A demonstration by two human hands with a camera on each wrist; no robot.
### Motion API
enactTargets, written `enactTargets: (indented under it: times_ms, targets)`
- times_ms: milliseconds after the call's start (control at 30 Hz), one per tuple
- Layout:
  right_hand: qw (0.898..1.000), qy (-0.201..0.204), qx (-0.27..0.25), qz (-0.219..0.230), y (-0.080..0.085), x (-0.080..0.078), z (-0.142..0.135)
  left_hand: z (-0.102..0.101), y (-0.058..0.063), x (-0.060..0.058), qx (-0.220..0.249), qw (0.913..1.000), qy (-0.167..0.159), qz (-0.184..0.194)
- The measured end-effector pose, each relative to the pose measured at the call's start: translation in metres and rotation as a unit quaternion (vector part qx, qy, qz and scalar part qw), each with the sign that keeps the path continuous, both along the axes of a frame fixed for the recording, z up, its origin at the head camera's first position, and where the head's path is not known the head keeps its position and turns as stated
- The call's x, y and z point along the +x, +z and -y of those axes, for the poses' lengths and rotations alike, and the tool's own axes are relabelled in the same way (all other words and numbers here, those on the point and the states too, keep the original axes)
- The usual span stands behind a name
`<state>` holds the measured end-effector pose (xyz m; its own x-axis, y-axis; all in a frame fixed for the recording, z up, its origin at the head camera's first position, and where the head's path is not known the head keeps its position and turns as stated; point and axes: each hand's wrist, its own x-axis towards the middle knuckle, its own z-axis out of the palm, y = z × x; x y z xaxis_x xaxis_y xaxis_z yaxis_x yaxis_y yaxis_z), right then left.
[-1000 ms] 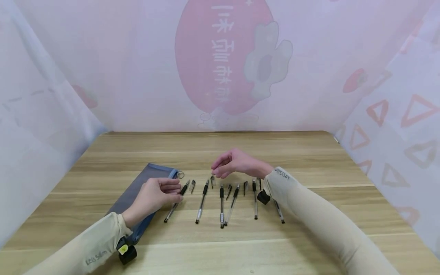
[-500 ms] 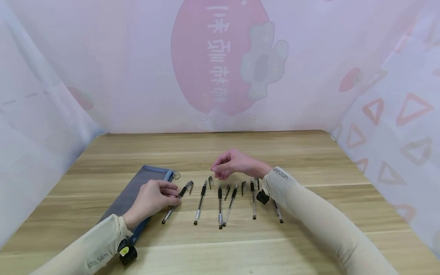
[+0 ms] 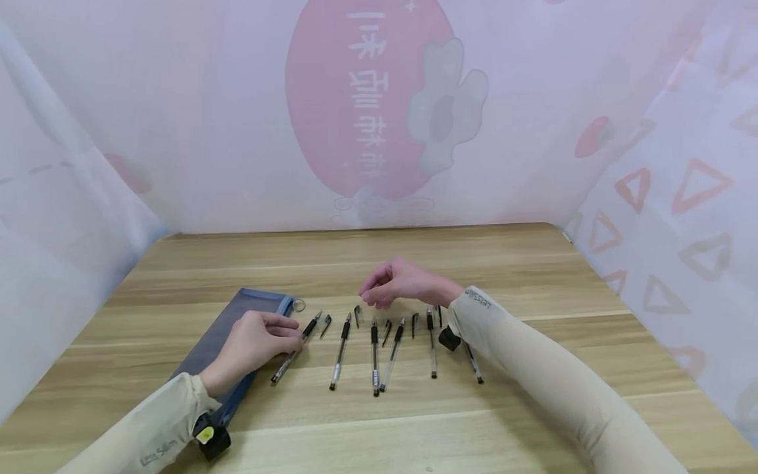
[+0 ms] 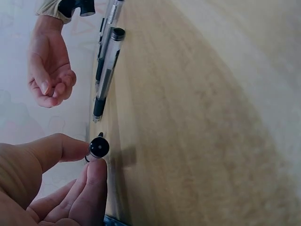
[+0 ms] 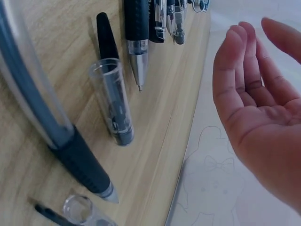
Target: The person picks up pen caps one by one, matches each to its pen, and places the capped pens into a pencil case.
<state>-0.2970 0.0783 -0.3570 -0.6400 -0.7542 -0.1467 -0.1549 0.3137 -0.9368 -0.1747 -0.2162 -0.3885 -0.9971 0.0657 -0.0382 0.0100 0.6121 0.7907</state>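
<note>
In the head view, my left hand [image 3: 257, 345] pinches the leftmost gel pen [image 3: 310, 327] around its middle, just above the table. The left wrist view shows that pen's black end [image 4: 99, 147] between thumb and fingers. The pen is clear-barrelled with a black grip and a bare tip. My right hand [image 3: 405, 283] hovers beyond the pens with fingers loosely bent. Nothing shows between its fingers in the right wrist view. Several similar uncapped pens [image 3: 341, 352] lie in a row, with clear black-clipped caps [image 5: 115, 106] beside their tips.
A blue-grey mesh zip pouch [image 3: 227, 322] lies at the left, partly under my left hand and forearm, with a metal ring [image 3: 299, 305] at its far corner. The wooden table [image 3: 355, 434] ends at a printed cloth backdrop [image 3: 237, 131]. My right forearm partly covers the rightmost pen [image 3: 474, 365].
The whole head view has shifted slightly, so the scene sits farther left. The pen in my left hand slants a little more. My right hand keeps almost the same place above the table.
</note>
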Motion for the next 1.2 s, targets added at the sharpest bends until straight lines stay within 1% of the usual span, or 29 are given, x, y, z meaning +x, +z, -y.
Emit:
enactTargets:
  times_ms: [133, 233, 300, 400, 500, 600, 700, 800, 933, 1000, 1167, 1200]
  targets:
    - [1.000, 0.017, -0.005, 0.005, 0.001, -0.002, 0.007, 0.002, 0.002, 0.001, 0.018, 0.9998, 0.004, 0.012]
    - [1.000, 0.029, -0.003, -0.003, 0.001, -0.006, 0.015, 0.004, 0.004, 0.002, 0.043, 0.9986, 0.006, 0.029]
    - [0.999, 0.038, 0.003, -0.024, 0.002, -0.008, 0.021, 0.006, 0.005, 0.002, 0.067, 0.9966, 0.009, 0.047]
    - [0.996, 0.062, 0.018, -0.065, 0.001, -0.011, 0.029, 0.010, 0.006, 0.004, 0.093, 0.9931, 0.016, 0.069]
    - [0.991, 0.092, 0.025, -0.094, 0.000, -0.013, 0.037, 0.013, 0.008, 0.009, 0.118, 0.9895, 0.022, 0.081]
    - [0.989, 0.110, 0.023, -0.100, 0.000, -0.015, 0.043, 0.016, 0.011, 0.015, 0.139, 0.9866, 0.023, 0.082]
    - [0.988, 0.116, 0.018, -0.105, 0.000, -0.017, 0.045, 0.016, 0.014, 0.018, 0.159, 0.9836, 0.024, 0.081]
    - [0.987, 0.121, 0.014, -0.105, 0.000, -0.019, 0.046, 0.016, 0.017, 0.020, 0.178, 0.9795, 0.026, 0.090]
    - [0.986, 0.134, 0.012, -0.103, -0.003, -0.022, 0.049, 0.015, 0.016, 0.023, 0.209, 0.9717, 0.025, 0.108]
    - [0.983, 0.145, 0.022, -0.114, -0.006, -0.022, 0.052, 0.015, 0.015, 0.026, 0.228, 0.9663, 0.023, 0.118]
    - [0.971, 0.180, 0.059, -0.147, -0.014, -0.019, 0.059, 0.014, 0.011, 0.034, 0.271, 0.9528, 0.019, 0.135]
    - [0.969, 0.185, 0.062, -0.150, -0.015, -0.018, 0.060, 0.014, 0.011, 0.034, 0.274, 0.9522, 0.020, 0.133]
